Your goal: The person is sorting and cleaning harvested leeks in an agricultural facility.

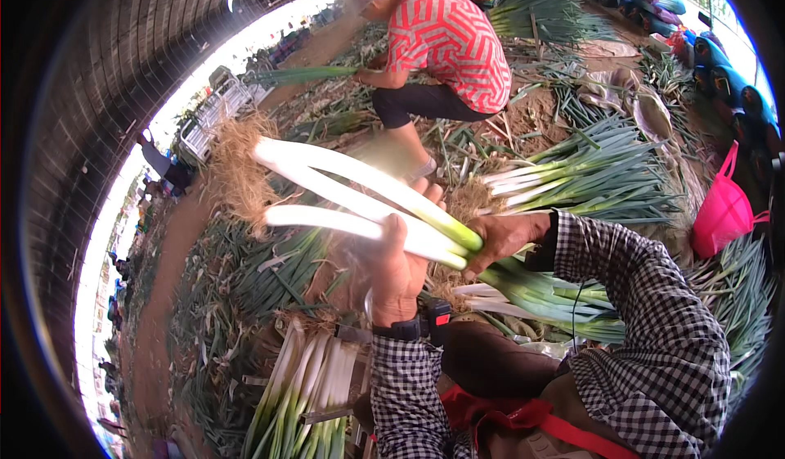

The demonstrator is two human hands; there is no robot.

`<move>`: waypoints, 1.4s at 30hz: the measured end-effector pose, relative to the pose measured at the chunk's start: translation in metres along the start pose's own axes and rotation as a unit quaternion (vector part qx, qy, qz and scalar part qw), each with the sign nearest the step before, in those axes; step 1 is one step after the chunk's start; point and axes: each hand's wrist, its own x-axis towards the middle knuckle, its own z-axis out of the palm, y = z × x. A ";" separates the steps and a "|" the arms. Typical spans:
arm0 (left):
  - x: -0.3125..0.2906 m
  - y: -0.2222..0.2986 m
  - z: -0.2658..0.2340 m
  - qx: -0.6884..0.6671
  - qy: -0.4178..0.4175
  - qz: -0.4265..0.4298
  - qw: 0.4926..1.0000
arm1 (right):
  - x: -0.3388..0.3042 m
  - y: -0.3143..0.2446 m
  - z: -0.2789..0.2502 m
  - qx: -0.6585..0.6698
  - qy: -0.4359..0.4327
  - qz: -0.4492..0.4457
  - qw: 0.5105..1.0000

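Note:
Several long green onions [352, 168] with thick white stalks stretch across the middle, tilted up to the left. Their bushy brown roots [239, 164] point left, away from me. Beneath the white stalks, my left hand [399, 271] cradles them, with the thumb up on the near side and the fingers behind. Where white turns to green, my right hand [500, 240] is wrapped around the bunch. The green leaves trail off to the right below my right wrist. Part of the left fingers is hidden behind the stalks.
Trimmed onions [307, 385] lie in a rack at my lower left; an untrimmed pile [589, 173] lies to the right. A person in a red patterned shirt [450, 42] bends ahead, holding an onion. A pink bag [724, 209] stands at right. Loose leaves litter the ground.

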 end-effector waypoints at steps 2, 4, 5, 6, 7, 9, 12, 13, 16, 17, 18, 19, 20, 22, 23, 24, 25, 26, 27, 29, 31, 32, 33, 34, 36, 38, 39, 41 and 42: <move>-0.010 0.013 0.018 0.165 -0.028 0.084 0.982 | 0.004 -0.016 0.004 -0.013 -0.004 -0.034 0.999; -0.029 0.007 0.029 0.230 -0.032 0.031 0.972 | 0.006 -0.038 0.008 -0.025 -0.036 -0.073 0.996; -0.029 0.009 0.031 0.188 -0.043 0.037 0.981 | 0.005 -0.051 0.015 0.008 -0.027 -0.118 0.993; -0.035 0.020 0.034 0.151 -0.050 0.046 0.986 | 0.011 -0.067 0.023 -0.008 -0.022 -0.155 0.988; -0.037 0.030 0.046 0.161 0.006 0.048 0.986 | 0.010 -0.079 0.021 -0.104 -0.006 -0.121 0.987; -0.033 0.054 0.063 0.148 0.068 0.089 0.983 | 0.007 -0.109 0.006 -0.266 -0.011 -0.086 0.960; -0.044 0.127 0.066 0.189 0.172 0.221 0.941 | -0.016 -0.134 0.001 -0.278 0.163 -0.147 0.935; -0.059 0.163 0.055 0.207 0.183 0.264 0.924 | -0.021 -0.140 0.001 -0.264 0.183 -0.164 0.933; -0.108 0.254 0.041 0.304 0.225 0.390 0.839 | -0.036 -0.114 -0.004 -0.319 0.261 -0.223 0.883; -0.130 0.283 0.042 0.347 0.241 0.414 0.806 | -0.036 -0.100 -0.005 -0.316 0.238 -0.187 0.899; -0.149 0.305 0.050 0.386 0.260 0.435 0.771 | -0.040 -0.089 -0.008 -0.313 0.212 -0.147 0.914; -0.161 0.319 0.068 0.426 0.304 0.463 0.716 | -0.042 -0.079 -0.006 -0.303 0.206 -0.125 0.922; -0.173 0.333 0.087 0.464 0.346 0.486 0.655 | -0.043 -0.068 -0.004 -0.290 0.199 -0.103 0.930; -0.191 0.360 0.121 0.585 0.361 0.472 0.551 | -0.041 -0.026 -0.012 -0.306 0.184 -0.093 0.930; -0.201 0.381 0.123 0.607 0.344 0.504 0.509 | -0.034 -0.010 -0.009 -0.281 0.182 -0.093 0.938; -0.208 0.397 0.122 0.614 0.348 0.501 0.501 | -0.025 0.005 -0.004 -0.257 0.183 -0.090 0.945; -0.215 0.414 0.118 0.656 0.358 0.488 0.451 | -0.013 0.004 0.006 -0.306 0.185 -0.123 0.926; -0.223 0.432 0.112 0.695 0.367 0.471 0.400 | -0.009 0.003 0.017 -0.298 0.196 -0.082 0.931; -0.226 0.444 0.103 0.759 0.368 0.420 0.336 | 0.002 0.011 0.023 -0.303 0.175 -0.078 0.934; -0.245 0.449 0.067 0.868 0.337 0.328 0.162 | 0.019 0.029 0.036 -0.305 0.148 -0.075 0.938; -0.269 0.442 0.012 0.920 0.317 0.231 0.004 | 0.033 0.043 0.054 -0.284 0.104 -0.039 0.952; -0.281 0.432 -0.011 0.940 0.292 0.168 -0.060 | 0.041 0.052 0.059 -0.273 0.088 -0.032 0.957; -0.299 0.424 -0.039 0.942 0.308 0.110 -0.073 | 0.050 0.059 0.067 -0.260 0.065 -0.020 0.963; -0.310 0.409 -0.067 0.951 0.286 0.095 -0.070 | 0.055 0.067 0.070 -0.248 0.047 -0.001 0.968; -0.351 0.381 -0.133 0.959 0.274 0.069 -0.009 | 0.070 0.082 0.076 -0.233 0.030 0.034 0.971; -0.387 0.335 -0.205 0.951 0.305 -0.047 -0.035 | 0.082 0.093 0.079 -0.215 0.009 0.109 0.970; -0.408 0.310 -0.242 0.940 0.316 -0.118 -0.055 | 0.095 0.088 0.085 -0.227 -0.003 0.151 0.962; -0.432 0.258 -0.306 0.883 0.352 -0.310 0.020 | 0.122 0.094 0.096 -0.224 -0.016 0.166 0.960; -0.453 0.227 -0.334 0.906 0.314 -0.283 0.001 | 0.133 0.095 0.099 -0.223 -0.023 0.174 0.959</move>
